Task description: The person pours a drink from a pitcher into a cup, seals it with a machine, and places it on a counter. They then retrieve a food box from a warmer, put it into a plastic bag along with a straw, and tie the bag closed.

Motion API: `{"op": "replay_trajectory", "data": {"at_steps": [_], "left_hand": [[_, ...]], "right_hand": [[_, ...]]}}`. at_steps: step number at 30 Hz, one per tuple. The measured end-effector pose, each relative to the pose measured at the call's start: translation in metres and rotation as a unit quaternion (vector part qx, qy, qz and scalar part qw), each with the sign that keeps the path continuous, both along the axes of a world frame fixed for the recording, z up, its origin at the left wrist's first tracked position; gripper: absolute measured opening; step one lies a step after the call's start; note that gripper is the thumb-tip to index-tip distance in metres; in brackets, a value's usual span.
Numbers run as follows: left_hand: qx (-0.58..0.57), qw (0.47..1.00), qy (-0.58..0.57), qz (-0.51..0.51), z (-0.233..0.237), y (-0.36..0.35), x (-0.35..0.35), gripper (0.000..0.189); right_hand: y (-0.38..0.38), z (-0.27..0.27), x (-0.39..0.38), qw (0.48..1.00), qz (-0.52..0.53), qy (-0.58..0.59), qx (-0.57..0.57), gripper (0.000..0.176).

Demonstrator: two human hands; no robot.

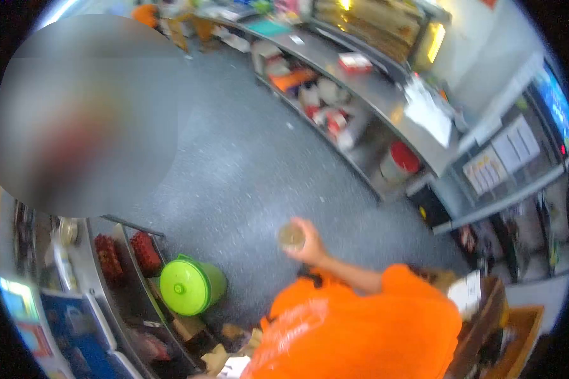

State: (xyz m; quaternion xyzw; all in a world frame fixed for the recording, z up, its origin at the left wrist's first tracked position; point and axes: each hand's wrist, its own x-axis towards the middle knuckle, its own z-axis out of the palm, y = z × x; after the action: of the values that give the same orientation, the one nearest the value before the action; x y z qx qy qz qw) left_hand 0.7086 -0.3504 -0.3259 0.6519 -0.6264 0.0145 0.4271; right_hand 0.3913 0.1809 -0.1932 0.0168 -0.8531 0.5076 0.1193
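My right hand [312,245] is closed around a small clear cup [290,235], held out in front of my orange shirt [367,322]. Something pale brown shows inside the cup, but blur hides what it is. Below the cup lies the grey floor [246,158]. My left hand cannot be seen.
A lime-green lidded bucket [193,285] stands on the floor at left, beside metal shelving [123,297]. Along the right runs a steel counter [367,76] with white papers [427,110] on top and a red-lidded tub [399,161] beneath. A blurred patch covers the upper left.
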Motion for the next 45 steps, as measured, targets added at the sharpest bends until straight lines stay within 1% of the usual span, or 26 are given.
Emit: {"op": "replay_trajectory", "data": {"at_steps": [2, 3, 4, 6, 8, 10, 12, 14, 17, 20, 21, 24, 26, 28, 30, 32, 33, 34, 35, 36, 37, 38, 39, 40, 43, 45], "left_hand": [[0.083, 0.982, 0.038, -0.166, -0.015, 0.023, -0.106, 0.034], [0.117, 0.968, 0.126, -0.18, 0.003, 0.072, -0.181, 0.022], [0.124, 0.92, 0.118, -0.352, 0.007, 0.104, -0.226, 0.026], [0.22, 0.832, 0.055, -0.506, 0.047, 0.184, -0.301, 0.029], [0.282, 0.73, -0.051, -0.621, 0.017, 0.196, -0.345, 0.029], [0.34, 0.697, -0.017, -0.631, -0.019, 0.215, -0.377, 0.025], [0.497, 0.645, -0.002, -0.581, -0.071, 0.228, -0.392, 0.019], [0.626, 0.537, 0.025, -0.565, -0.116, 0.246, -0.398, 0.017], [0.696, 0.49, -0.12, -0.511, -0.13, 0.295, -0.419, 0.019], [0.695, 0.457, -0.246, -0.498, -0.138, 0.343, -0.47, 0.021], [0.688, 0.447, -0.277, -0.501, -0.14, 0.357, -0.49, 0.021], [0.648, 0.424, -0.349, -0.527, -0.142, 0.389, -0.573, 0.024], [0.611, 0.413, -0.381, -0.557, -0.143, 0.412, -0.636, 0.025], [0.549, 0.408, -0.402, -0.608, -0.144, 0.437, -0.709, 0.027], [0.42, 0.413, -0.409, -0.697, -0.151, 0.464, -0.798, 0.028], [0.258, 0.422, -0.363, -0.79, -0.16, 0.509, -0.906, 0.03], [0.219, 0.436, -0.287, -0.824, -0.142, 0.545, -0.96, 0.034], [0.235, 0.41, -0.295, -0.831, -0.067, 0.605, -1.004, 0.028], [0.189, 0.365, -0.225, -0.884, -0.047, 0.65, -1.053, 0.028], [0.086, 0.322, -0.185, -0.924, 0.002, 0.709, -1.091, 0.027], [0.079, 0.272, -0.113, -0.952, 0.056, 0.77, -1.116, 0.023], [0.07, 0.227, -0.065, -0.969, 0.124, 0.83, -1.126, 0.023], [0.095, 0.187, -0.027, -0.977, 0.199, 0.885, -1.119, 0.022], [-0.013, 0.139, 0.059, -0.988, 0.236, 0.939, -1.125, 0.02], [-0.049, -0.014, 0.139, -0.989, 0.376, 1.057, -1.082, 0.02], [-0.099, -0.088, 0.21, -0.969, 0.436, 1.121, -1.059, 0.02]], "right_hand": [[0.074, -0.002, -0.024, 0.995, -0.086, -0.035, 0.022, 0.079], [0.103, -0.009, -0.032, 0.989, -0.146, -0.026, -0.003, 0.079], [0.137, -0.014, -0.04, 0.988, -0.153, -0.004, 0.012, 0.079], [0.2, -0.03, -0.056, 0.962, -0.269, -0.001, 0.051, 0.08], [0.269, -0.053, -0.086, 0.939, -0.331, 0.019, 0.091, 0.08], [0.31, -0.057, -0.105, 0.91, -0.394, 0.022, 0.124, 0.08], [0.355, -0.043, -0.14, 0.874, -0.48, 0.045, 0.066, 0.083], [0.398, -0.035, -0.177, 0.855, -0.506, 0.072, 0.084, 0.084], [0.461, -0.026, -0.232, 0.826, -0.541, 0.122, 0.098, 0.087], [0.509, -0.013, -0.286, 0.817, -0.566, 0.084, 0.072, 0.087], [0.531, -0.02, -0.304, 0.808, -0.57, 0.08, 0.121, 0.084], [0.571, -0.04, -0.348, 0.809, -0.576, 0.033, 0.109, 0.086], [0.599, -0.072, -0.369, 0.814, -0.558, -0.015, 0.161, 0.097], [0.627, -0.088, -0.384, 0.832, -0.54, -0.001, 0.129, 0.1], [0.646, -0.066, -0.396, 0.847, -0.524, 0.001, 0.087, 0.103], [0.632, 0.019, -0.407, 0.803, -0.447, -0.327, 0.22, 0.105], [0.641, 0.05, -0.419, 0.79, -0.468, -0.305, 0.251, 0.101], [0.689, 0.045, -0.427, 0.787, -0.502, -0.201, 0.297, 0.086], [0.742, 0.056, -0.435, 0.792, -0.486, 0.007, 0.368, 0.065], [0.748, 0.127, -0.457, 0.765, -0.487, 0.144, 0.396, 0.041], [0.751, 0.201, -0.478, 0.722, -0.469, 0.229, 0.455, 0.023], [0.744, 0.27, -0.499, 0.736, -0.461, 0.271, 0.414, 0.015], [0.751, 0.315, -0.515, 0.698, -0.466, 0.303, 0.452, 0.017], [0.765, 0.354, -0.531, 0.677, -0.442, 0.346, 0.475, 0.017], [0.818, 0.404, -0.562, 0.643, -0.382, 0.397, 0.532, 0.017], [0.839, 0.418, -0.574, 0.726, -0.402, 0.013, 0.558, 0.019]]}}
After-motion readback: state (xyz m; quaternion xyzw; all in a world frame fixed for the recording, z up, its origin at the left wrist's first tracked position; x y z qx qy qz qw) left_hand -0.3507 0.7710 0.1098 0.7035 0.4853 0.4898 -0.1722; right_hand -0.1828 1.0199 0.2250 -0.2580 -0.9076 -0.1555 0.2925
